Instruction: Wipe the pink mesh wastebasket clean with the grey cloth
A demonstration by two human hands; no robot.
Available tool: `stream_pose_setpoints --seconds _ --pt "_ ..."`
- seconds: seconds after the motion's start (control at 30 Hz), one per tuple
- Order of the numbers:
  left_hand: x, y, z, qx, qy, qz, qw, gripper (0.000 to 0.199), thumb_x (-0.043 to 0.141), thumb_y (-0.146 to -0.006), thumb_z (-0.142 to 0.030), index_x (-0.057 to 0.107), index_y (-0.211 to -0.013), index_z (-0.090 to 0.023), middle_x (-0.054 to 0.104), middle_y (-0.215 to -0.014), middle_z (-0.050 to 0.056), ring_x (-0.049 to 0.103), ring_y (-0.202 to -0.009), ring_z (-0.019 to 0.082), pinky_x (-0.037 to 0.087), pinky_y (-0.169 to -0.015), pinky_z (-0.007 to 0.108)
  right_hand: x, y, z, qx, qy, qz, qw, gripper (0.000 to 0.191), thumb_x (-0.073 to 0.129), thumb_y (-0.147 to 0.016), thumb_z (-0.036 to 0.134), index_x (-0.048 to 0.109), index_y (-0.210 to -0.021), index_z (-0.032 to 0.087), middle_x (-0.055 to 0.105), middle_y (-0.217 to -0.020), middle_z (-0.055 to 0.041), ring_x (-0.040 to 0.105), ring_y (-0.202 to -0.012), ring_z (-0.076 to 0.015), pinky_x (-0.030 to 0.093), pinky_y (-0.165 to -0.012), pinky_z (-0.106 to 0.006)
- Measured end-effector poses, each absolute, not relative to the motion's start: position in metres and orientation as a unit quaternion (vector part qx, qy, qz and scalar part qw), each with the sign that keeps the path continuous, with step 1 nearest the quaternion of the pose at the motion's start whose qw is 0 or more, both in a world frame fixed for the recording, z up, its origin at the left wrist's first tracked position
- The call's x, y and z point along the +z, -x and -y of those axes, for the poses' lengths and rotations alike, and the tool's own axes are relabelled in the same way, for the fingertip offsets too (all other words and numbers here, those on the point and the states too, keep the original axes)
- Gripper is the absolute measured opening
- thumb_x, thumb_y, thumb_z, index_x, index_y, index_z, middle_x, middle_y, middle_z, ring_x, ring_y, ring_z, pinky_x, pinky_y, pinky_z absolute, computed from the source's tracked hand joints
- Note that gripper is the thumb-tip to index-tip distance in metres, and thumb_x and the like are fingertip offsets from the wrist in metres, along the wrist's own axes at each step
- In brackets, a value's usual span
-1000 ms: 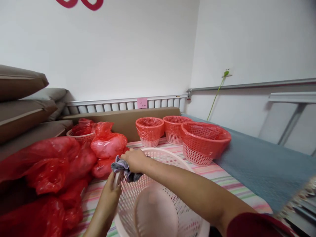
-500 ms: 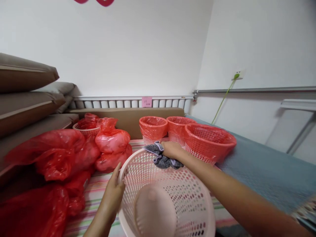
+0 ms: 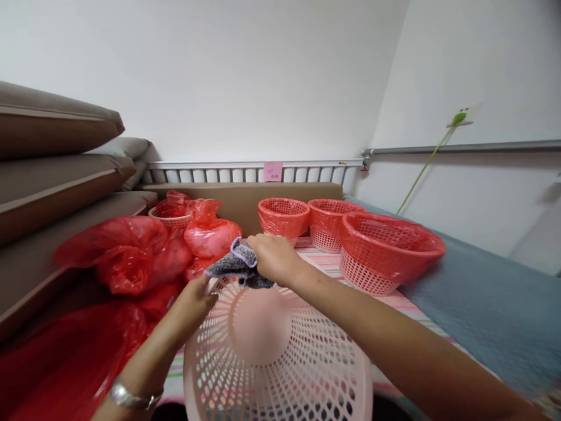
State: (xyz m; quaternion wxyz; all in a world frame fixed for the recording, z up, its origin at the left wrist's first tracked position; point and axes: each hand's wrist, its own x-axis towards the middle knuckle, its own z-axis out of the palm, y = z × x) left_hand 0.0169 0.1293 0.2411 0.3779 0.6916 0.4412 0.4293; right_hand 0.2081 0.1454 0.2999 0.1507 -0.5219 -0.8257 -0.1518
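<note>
A large pale pink plastic basket (image 3: 263,333) with a mesh wall is tipped so that its open mouth faces me. My left hand (image 3: 195,298) grips its rim at the far left, and a silvery bracelet sits on that wrist. A dark grey cloth (image 3: 236,266) with a lilac edge is bunched in my right hand (image 3: 274,257). The cloth lies against the far rim, close to my left fingers. My right forearm reaches across the basket's right side.
Baskets lined with red plastic (image 3: 284,216) stand at the back right. Red plastic bags (image 3: 131,251) are heaped on the left, beside stacked brown cushions (image 3: 61,181). Striped cloth (image 3: 315,257) covers the surface. Behind is a white radiator (image 3: 205,174) with a pink note (image 3: 273,171).
My right hand has slid the cloth leftward along the rim towards my left hand. The basket has tilted further towards me, and the view has shifted a little.
</note>
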Motion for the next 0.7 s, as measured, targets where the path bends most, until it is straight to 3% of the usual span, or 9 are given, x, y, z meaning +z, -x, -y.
stream_pose_setpoints --seconds 0.23,0.47,0.57,0.7 --pt "0.22 -0.014 -0.116 0.443 -0.669 -0.487 0.346 0.042 0.05 -0.063 -0.014 0.062 -0.104 -0.012 0.071 -0.096 0.007 0.063 -0.09 0.024 0.045 -0.088 0.038 0.279 -0.248 -0.139 -0.09 0.567 0.786 0.229 0.024 0.052 -0.08 0.019 0.055 -0.104 0.021 0.062 -0.101 -0.007 0.055 -0.094 -0.0195 0.037 -0.073 -0.026" --pt "0.205 -0.025 -0.078 0.484 -0.642 -0.496 0.328 0.042 0.05 -0.065 -0.024 0.06 -0.104 -0.013 0.066 -0.109 0.012 0.058 -0.107 0.028 0.037 -0.099 0.043 0.231 -0.307 -0.101 -0.02 0.678 0.643 0.356 0.028 0.053 -0.077 0.021 0.054 -0.105 0.022 0.064 -0.095 -0.005 0.058 -0.087 -0.0195 0.037 -0.068 -0.025" --pt "0.201 -0.025 -0.063 0.486 -0.656 -0.488 0.308 0.042 0.048 -0.07 -0.026 0.057 -0.109 -0.015 0.064 -0.115 0.012 0.055 -0.111 0.026 0.037 -0.1 0.04 0.228 -0.308 -0.079 -0.043 0.658 0.629 0.412 0.031 0.051 -0.074 0.015 0.055 -0.104 0.022 0.063 -0.094 -0.0045 0.058 -0.087 -0.0194 0.038 -0.07 -0.026" --pt "0.22 -0.022 -0.068 0.42 -0.717 -0.487 0.27 0.039 0.053 -0.07 -0.022 0.06 -0.109 -0.016 0.069 -0.105 0.009 0.06 -0.102 0.029 0.041 -0.095 0.043 0.256 -0.279 -0.061 -0.097 0.543 0.702 0.451 0.033 0.048 -0.074 0.011 0.054 -0.106 0.021 0.061 -0.096 -0.0051 0.055 -0.089 -0.0191 0.039 -0.075 -0.028"
